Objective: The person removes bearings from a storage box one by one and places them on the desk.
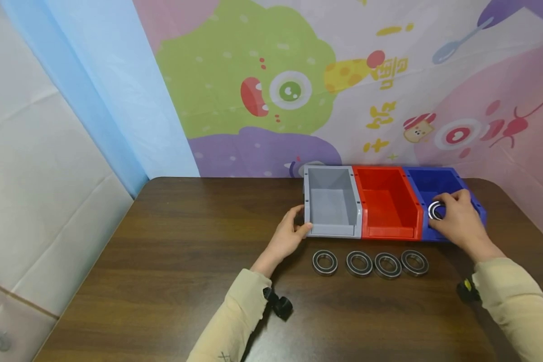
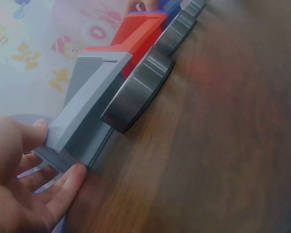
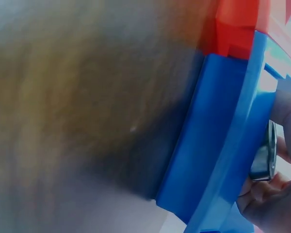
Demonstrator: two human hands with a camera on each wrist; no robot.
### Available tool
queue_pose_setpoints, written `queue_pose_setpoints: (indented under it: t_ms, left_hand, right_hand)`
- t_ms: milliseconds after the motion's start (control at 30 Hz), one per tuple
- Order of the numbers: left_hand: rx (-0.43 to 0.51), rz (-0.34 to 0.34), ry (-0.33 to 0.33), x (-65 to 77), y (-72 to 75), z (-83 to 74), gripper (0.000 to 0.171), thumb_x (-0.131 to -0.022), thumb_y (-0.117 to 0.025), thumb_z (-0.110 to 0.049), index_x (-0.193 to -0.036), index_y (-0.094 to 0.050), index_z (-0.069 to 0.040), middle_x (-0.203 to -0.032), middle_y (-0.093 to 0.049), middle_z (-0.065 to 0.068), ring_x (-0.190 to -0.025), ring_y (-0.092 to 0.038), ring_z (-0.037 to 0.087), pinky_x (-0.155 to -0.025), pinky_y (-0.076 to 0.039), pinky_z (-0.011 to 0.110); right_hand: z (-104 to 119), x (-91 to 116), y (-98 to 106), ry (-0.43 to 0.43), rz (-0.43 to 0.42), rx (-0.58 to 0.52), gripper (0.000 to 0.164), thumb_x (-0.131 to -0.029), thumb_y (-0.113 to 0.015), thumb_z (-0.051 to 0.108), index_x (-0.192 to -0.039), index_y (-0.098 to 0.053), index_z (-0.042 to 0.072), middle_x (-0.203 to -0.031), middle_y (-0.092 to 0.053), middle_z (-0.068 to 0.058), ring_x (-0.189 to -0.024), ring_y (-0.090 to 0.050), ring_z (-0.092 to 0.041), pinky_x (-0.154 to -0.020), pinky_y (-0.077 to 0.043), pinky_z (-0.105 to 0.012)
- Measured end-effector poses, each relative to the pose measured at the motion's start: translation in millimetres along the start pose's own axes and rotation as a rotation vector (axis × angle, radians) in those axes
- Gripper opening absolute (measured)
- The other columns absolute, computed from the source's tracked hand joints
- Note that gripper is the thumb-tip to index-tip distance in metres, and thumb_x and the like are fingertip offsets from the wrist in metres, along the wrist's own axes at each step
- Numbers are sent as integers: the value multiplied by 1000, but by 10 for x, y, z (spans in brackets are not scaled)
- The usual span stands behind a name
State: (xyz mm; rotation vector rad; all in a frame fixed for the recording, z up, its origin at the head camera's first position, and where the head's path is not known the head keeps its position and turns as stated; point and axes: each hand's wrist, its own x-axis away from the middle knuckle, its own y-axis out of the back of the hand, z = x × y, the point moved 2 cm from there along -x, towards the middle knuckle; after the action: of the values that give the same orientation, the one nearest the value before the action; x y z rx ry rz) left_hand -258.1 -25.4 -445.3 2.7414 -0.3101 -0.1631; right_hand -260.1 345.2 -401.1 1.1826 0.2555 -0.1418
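Note:
Three joined bins stand in a row: a grey bin [image 1: 332, 206], a red bin [image 1: 386, 201] and a blue bin [image 1: 430, 181]. My left hand [image 1: 287, 236] grips the grey bin's front left corner; in the left wrist view the thumb lies on its rim and a finger underneath. Over the blue bin's front part, my right hand [image 1: 462, 221] pinches a ball bearing [image 1: 436, 210] between thumb and fingers. The right wrist view shows that bearing [image 3: 266, 153] just behind the blue front wall, partly hidden by the hand.
Several more bearings lie flat before the bins, among them the leftmost bearing [image 1: 315, 262] and the rightmost bearing [image 1: 404, 262]. The brown wooden table [image 1: 185, 281] extends leftward and towards me. A cartoon-printed sheet [image 1: 253, 65] hangs directly behind the bins.

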Motion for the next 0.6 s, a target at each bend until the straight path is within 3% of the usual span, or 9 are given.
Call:
queue_pose_setpoints:
  t_ms: [400, 600]
  left_hand:
    - [14, 1, -1, -4, 0, 7, 51, -91, -56, -18, -137, -35, -9, -132, -42, 13, -72, -53, 12, -60, -45, 22]
    - [20, 2, 2, 3, -5, -8, 51, -91, -56, -17, -137, -35, -8, -130, -43, 13, -71, -52, 12, -60, -45, 21]
  right_hand:
    - [78, 132, 96, 41, -88, 8, 48, -71, -70, 18, -107, -52, -8, -105, -37, -30, -85, -44, -47, -70, -38, -59]
    - [114, 237, 130, 55, -77, 36, 46, -74, -70, 21, -106, -53, -7, -105, -38, -30, -87, -44, -48, -72, -37, -62]
